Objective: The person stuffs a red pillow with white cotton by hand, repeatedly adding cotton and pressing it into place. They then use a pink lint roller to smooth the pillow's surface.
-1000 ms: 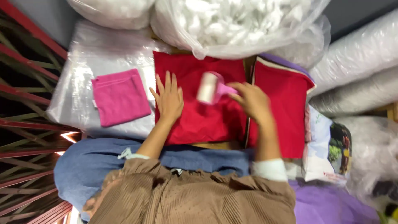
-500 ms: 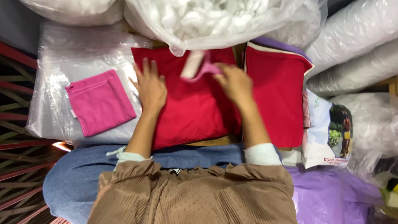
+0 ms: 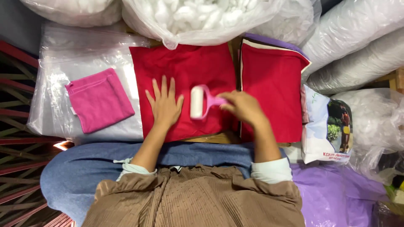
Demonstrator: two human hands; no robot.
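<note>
A red fabric cover lies flat in front of me. My left hand presses on it with fingers spread. My right hand grips the pink handle of a lint roller, whose white roll rests on the red fabric just right of my left hand. A stack of red covers with cream and purple edges lies to the right.
A pink folded cloth sits on a clear plastic bag at left. Bags of white stuffing crowd the far side, rolled wadding at right. A printed packet and purple sheet lie near right.
The lint roller has come down the red fabric toward me, from its far edge to the middle. My left hand stays flat on the cover.
</note>
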